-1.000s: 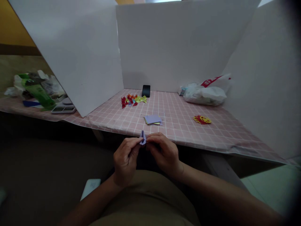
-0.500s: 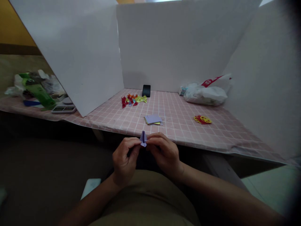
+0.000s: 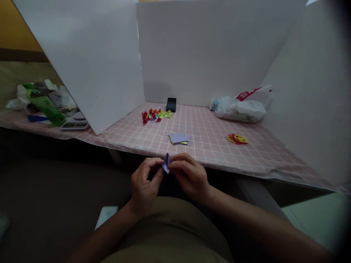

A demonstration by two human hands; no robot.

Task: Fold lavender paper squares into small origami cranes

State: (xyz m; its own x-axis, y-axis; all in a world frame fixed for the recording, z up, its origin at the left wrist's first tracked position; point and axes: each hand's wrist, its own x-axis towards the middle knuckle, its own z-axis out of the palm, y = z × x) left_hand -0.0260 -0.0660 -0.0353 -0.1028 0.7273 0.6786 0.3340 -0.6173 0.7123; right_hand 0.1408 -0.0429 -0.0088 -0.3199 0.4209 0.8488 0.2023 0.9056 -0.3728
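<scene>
A small folded piece of purple paper (image 3: pixel 166 163) is pinched between both hands, just in front of the table's near edge. My left hand (image 3: pixel 146 181) grips its left side with thumb and fingertips. My right hand (image 3: pixel 191 176) holds the right side, its fingers bent and the thumb mostly hidden. Beyond the hands, on the table, lies a stack of paper sheets (image 3: pixel 178 138), purple on top with yellow showing below. Farther back sits a cluster of small folded paper figures (image 3: pixel 155 115) in red, orange and yellow.
On the checked tablecloth (image 3: pixel 204 146) lie yellow and red cut-out shapes (image 3: pixel 237 138), a white plastic bag (image 3: pixel 241 109) and a black phone (image 3: pixel 171 105). White panels (image 3: pixel 205 51) surround the table. A scale (image 3: pixel 75 126) and green packet (image 3: pixel 46 107) are outside the left panel.
The folded purple paper has turned and tilted between the fingertips, and its lower point now slants. My right fingers have shifted slightly across it. Both hands keep hold.
</scene>
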